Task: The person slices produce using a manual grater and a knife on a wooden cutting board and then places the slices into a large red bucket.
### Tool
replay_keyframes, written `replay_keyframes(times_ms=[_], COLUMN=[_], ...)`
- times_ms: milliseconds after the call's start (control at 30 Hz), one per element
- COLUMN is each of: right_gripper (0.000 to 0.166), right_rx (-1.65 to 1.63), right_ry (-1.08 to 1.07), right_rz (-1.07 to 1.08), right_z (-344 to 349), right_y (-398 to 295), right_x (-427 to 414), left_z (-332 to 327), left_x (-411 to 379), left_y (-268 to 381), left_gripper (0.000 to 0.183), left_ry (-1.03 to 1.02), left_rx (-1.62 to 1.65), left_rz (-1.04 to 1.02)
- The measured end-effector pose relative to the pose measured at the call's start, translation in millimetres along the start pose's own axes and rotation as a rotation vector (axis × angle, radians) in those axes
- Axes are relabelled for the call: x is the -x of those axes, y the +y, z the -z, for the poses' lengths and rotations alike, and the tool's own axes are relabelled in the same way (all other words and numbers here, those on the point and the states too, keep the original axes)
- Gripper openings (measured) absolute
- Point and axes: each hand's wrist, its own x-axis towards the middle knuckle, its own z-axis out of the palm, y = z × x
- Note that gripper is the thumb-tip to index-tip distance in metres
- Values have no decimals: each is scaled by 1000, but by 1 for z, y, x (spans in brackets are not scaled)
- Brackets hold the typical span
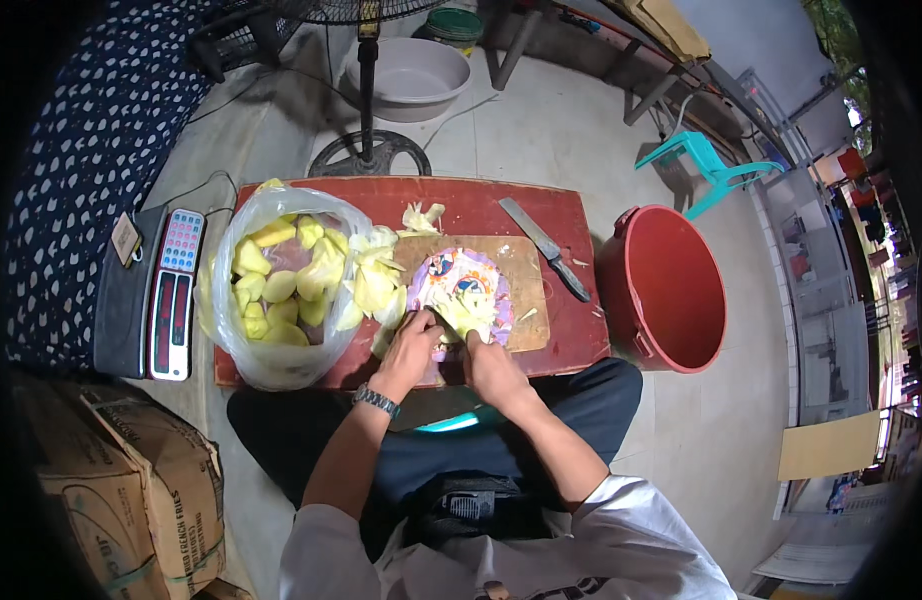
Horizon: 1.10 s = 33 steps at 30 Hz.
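On a wooden cutting board [532, 281] lies a printed, purple-edged sheet or bag [438, 274]; I cannot tell which. Pale shredded pieces [468, 311] are heaped on its near half. My left hand [408, 356], a dark watch on its wrist, pinches the near left edge beside the heap. Across from it, my right hand [495, 367] grips the near edge, its thumb against the shreds and its other fingers mostly hidden. Pale leaf-like slices [375, 281] are piled left of the board. Further left, an open clear plastic bag [236, 352] holds several pale yellow peeled pieces [281, 286].
A broad-bladed knife [540, 240] lies on the red low table [318, 187], right of the board. Beside the table stand a red bucket [675, 292] and a digital scale [168, 300]. A standing fan [367, 90] and a basin [412, 75] are behind; cardboard boxes [153, 487] sit lower left.
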Motion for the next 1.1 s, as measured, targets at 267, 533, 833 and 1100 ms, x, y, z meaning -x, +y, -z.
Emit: replay_keyframes(times_ms=[267,533,833,1100], right_gripper=[16,14,15,18], right_rx=[14,-51,-71,-77], right_ry=[14,103,77,116], right_rz=[0,99,50,81], right_z=[1,-2,-10,-12], right_y=[0,4,0,4], right_x=[7,-3,1,1], left_z=[1,-4,-3,-1], left_x=[-4,-7,2,-7], left_y=[-1,-7,-7,-10], left_gripper=[13,14,13,10], left_ry=[-44,65,13,39], left_rx=[14,76,99,135], left_rz=[23,-31,18,12])
